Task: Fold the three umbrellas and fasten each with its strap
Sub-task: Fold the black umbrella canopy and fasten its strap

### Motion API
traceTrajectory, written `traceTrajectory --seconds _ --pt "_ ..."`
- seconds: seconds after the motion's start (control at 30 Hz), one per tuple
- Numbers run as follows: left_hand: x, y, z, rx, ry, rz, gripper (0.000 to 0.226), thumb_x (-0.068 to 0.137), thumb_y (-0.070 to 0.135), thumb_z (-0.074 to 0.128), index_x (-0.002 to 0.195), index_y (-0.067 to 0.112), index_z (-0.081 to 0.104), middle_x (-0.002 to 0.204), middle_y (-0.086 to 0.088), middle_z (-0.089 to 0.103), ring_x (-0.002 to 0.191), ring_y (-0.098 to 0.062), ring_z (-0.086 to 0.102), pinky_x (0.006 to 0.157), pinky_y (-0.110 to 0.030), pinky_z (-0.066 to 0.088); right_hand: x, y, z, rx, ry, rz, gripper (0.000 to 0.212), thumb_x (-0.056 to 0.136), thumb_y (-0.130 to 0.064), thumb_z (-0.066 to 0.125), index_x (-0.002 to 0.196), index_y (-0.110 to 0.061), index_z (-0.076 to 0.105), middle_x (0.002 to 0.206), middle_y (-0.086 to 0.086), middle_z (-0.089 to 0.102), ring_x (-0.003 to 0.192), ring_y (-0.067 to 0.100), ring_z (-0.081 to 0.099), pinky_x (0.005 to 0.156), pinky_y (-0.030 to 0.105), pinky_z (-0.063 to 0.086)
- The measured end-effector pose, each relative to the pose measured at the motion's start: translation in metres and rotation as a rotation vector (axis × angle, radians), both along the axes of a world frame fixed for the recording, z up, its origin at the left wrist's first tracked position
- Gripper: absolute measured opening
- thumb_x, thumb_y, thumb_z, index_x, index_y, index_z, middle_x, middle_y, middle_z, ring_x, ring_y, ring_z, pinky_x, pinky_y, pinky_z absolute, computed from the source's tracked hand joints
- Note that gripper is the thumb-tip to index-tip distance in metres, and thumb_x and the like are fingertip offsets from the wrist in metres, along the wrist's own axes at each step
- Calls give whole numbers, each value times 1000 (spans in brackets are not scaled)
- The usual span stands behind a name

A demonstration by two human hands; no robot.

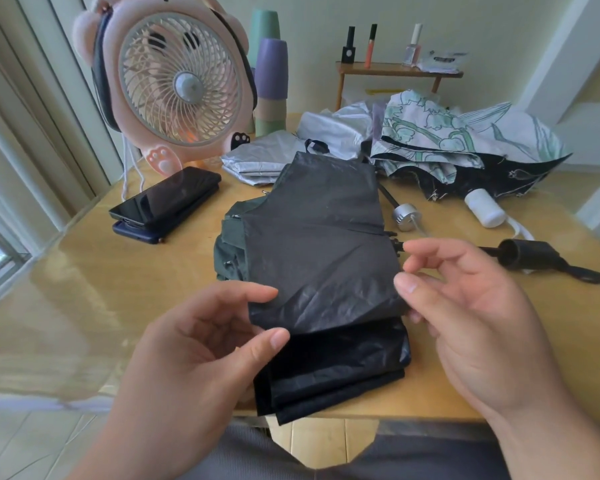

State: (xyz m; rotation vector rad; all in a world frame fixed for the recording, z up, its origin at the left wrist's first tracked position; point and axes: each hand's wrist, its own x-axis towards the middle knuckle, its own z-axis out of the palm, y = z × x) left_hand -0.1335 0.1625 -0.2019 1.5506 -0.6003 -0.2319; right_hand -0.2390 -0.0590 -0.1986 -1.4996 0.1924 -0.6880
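Far left of the table (101, 271): a pink fan (184, 84) and two stacked phones (165, 199) stand clear of the work.
Left hand (194, 348): thumb and forefinger pinch the black umbrella's near-left edge, probably pinning a pleat flat.
Black umbrella (323, 258): mid-table, its canopy in flat layers, near end overhanging the table edge, no strap round it.
Right hand (471, 306): thumb on the right edge, a fingertip beneath, other fingers loosely curled; seemingly keeping the panel taut.
Behind, rightward: the silver umbrella (274, 157) and floral umbrella (465, 143) lie crumpled, awaiting folding.
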Motion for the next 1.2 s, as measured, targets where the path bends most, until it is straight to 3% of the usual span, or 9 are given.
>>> traceTrajectory --seconds 0.13,0.33,0.53,0.63,0.73,0.8,1.0,1.1,1.2 --pt "0 1 0 -27 13 -3 45 50 39 86 93 32 79 76 -13 69 67 -17 70 66 -18 56 -6 -2 3 -106 35 136 51 71 1 74 116 -23 68 106 5 63 80 21 61 71 30 52" --pt "5 3 0 -4 -17 26 43 49 45 84 90 33 79 71 -3 64 64 -12 69 56 -15 52 -4 -14 8 -155 51 194 53 73 2 80 117 -26 69 98 5 57 74 29 54 68 46 43" --pt "3 6 -2 6 -90 33 44 53 47 83 95 33 78 73 -6 67 64 -15 66 63 -15 51 -3 -24 9 -164 38 219 59 67 -36 92 119 -22 68 98 3 58 73 21 54 66 37 47" --pt "3 9 -5 87 -213 34 44 61 51 80 102 38 76 62 4 56 58 -16 53 62 -20 45 -6 -22 8 -218 24 226 52 72 -22 91 118 -23 69 105 5 62 73 30 53 62 33 45" --pt "7 14 -5 216 -380 16 39 68 52 76 107 45 73 65 4 52 60 -20 52 64 -35 48 -12 -17 11 -508 68 224 57 72 4 84 117 -27 71 119 0 65 81 28 57 64 27 46" --pt "10 15 -4 261 -496 -11 33 72 49 73 105 46 72 72 3 55 61 -15 52 61 -30 46 -15 -16 13 -700 125 179 57 74 9 83 114 -31 73 122 -5 66 77 22 57 66 26 49" --pt "19 17 -3 269 -681 -2 12 83 41 70 93 38 77 80 9 58 64 -13 53 52 -22 43 -17 -15 14 -961 46 26 27 78 7 80 91 -17 79 98 -13 74 80 6 65 63 24 51" --pt "20 17 -1 286 -777 8 14 86 39 71 90 29 80 82 12 53 67 -7 51 58 -14 38 -18 -17 13 -1007 -33 -12 13 83 1 76 88 -10 80 89 -6 75 84 14 68 68 22 51" --pt "21 18 -1 302 -891 21 16 88 35 71 88 23 81 90 7 52 75 -7 51 68 -12 37 -21 -20 11 -1066 -63 -93 13 83 -3 76 94 -10 80 84 0 72 84 18 68 69 27 52"
